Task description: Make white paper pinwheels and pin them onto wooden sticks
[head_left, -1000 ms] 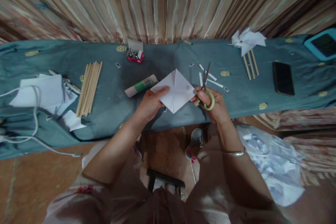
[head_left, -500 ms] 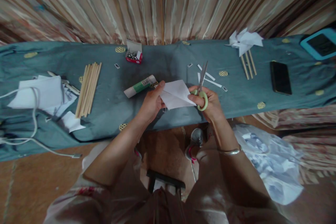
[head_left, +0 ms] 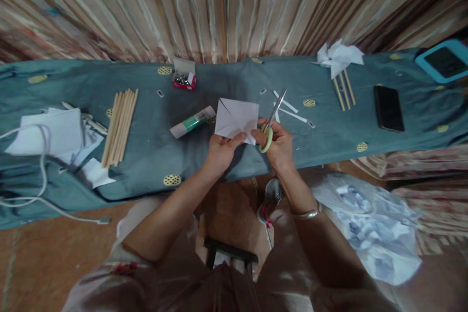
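Note:
A white square of paper (head_left: 237,116), with slits running in from its corners, is held up over the table. My left hand (head_left: 222,152) pinches its lower edge, thumb on top. In my right hand (head_left: 278,145) are scissors (head_left: 266,137) with pale green handles, their blades pointing up and away from the paper. That hand's thumb also touches the lower right corner of the sheet. A glue stick (head_left: 193,122) with a green label lies just left of the paper. Thin white paper strips (head_left: 292,113) lie beyond the scissors.
Wooden sticks (head_left: 120,127) and a stack of white paper (head_left: 51,131) with a white cable (head_left: 44,175) are on the left. Behind stands an open box of metal pins (head_left: 185,78). Paper pinwheels (head_left: 339,58) and a phone (head_left: 389,108) lie right. A plastic bag (head_left: 376,234) sits below.
The paper has turned and now lies flatter toward me. My left hand has shifted to its lower edge, and my right hand has moved left with the scissors.

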A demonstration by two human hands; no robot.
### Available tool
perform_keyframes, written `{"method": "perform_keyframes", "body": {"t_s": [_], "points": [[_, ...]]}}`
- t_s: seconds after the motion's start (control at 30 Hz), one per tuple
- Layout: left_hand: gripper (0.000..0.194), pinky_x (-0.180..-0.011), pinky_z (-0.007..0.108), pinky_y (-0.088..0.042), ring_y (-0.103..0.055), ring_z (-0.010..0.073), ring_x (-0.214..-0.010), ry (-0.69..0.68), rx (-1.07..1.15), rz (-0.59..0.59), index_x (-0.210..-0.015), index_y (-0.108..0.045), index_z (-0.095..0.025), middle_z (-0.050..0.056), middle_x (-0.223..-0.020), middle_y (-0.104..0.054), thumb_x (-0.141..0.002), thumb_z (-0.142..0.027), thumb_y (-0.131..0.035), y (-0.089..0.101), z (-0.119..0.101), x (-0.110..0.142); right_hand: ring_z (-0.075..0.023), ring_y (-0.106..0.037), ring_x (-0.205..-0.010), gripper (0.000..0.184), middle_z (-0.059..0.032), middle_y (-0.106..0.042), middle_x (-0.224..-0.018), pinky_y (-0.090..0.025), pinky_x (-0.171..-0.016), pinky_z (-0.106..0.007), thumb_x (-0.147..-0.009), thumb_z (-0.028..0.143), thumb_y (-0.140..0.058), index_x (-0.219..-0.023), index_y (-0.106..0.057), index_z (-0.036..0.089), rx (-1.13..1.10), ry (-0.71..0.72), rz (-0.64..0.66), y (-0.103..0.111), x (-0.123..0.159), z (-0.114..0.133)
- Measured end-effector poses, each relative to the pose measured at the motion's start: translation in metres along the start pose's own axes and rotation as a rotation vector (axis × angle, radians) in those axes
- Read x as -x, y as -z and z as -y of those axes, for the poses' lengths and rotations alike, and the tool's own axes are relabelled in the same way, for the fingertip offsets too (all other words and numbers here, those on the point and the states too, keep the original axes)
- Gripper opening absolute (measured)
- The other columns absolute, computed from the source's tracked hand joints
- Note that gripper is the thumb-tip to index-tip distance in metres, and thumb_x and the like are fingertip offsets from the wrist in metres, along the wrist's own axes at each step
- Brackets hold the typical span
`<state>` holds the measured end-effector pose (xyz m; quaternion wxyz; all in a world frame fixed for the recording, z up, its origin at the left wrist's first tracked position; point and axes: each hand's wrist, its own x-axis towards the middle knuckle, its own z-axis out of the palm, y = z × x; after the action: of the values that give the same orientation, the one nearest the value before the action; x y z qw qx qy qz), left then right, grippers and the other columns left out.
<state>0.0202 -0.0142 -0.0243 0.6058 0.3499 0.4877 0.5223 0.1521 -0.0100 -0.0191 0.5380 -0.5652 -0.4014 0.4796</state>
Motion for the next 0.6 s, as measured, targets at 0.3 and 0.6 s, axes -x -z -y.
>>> {"method": "perform_keyframes", "body": {"t_s": [0.3,0.6], "points": [[0.014,-0.067,0.028,-0.048,-0.058,0.0155,-0.066,-0.133,-0.098,-0.119,-0.071,-0.065,-0.018,-0.001,-0.070,-0.067,-0.063,-0.026,-0.072,0.012,-0.011,-0.014,-0.0130,-0.061,-0.062,0.044,0.0025,-0.068,-0.067,-0.049,-0.061,-0.027,-0.067,0.058,-0.079,-0.088,-0.067,0.021,0.065,-0.045,0.293,0.007,0.010,0.010],[0.030,-0.055,0.028,-0.036,-0.044,0.0116,-0.053,-0.147,-0.160,-0.184,-0.050,-0.048,-0.022,-0.005,-0.053,-0.046,-0.069,-0.027,-0.071,0.024,-0.021,-0.025,-0.0123,-0.061,-0.060,0.048,0.0012,-0.066,-0.066,-0.052,-0.059,-0.026,-0.065,0.062,-0.079,-0.083,-0.068,0.018,0.187,-0.256,0.659,0.022,0.019,0.028]]}}
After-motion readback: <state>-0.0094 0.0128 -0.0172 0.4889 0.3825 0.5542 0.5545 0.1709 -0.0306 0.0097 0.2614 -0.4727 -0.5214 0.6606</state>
